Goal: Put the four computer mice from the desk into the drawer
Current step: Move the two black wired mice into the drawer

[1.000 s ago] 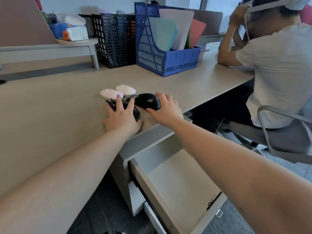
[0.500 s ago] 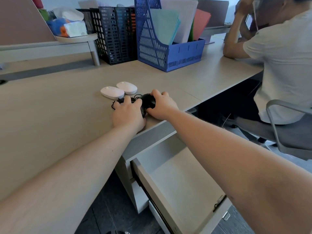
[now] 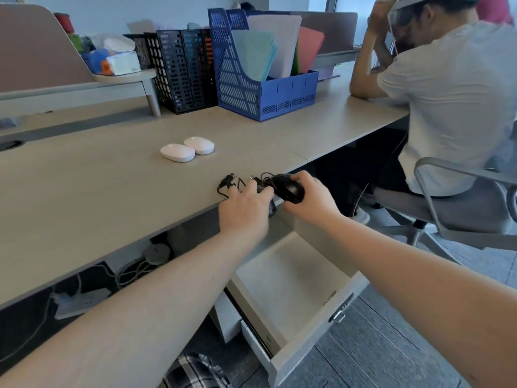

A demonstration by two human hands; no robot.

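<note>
- Left: two white wireless mice (image 3: 187,149) side by side on the desk (image 3: 84,191), well behind both hands, untouched.
- Left hand (image 3: 244,212) at desk edge: grip closed over a black wired mouse (image 3: 271,210), mostly hidden.
- Loose black cables (image 3: 232,184) trailing on the desk: likely to snag or drag at the edge.
- Right hand (image 3: 310,200): grip closed on second black wired mouse (image 3: 289,187), above the open, empty drawer (image 3: 291,278).
- Beyond: black mesh organizer (image 3: 181,68), blue file holder (image 3: 263,88), seated person (image 3: 453,93); none obstructing.
</note>
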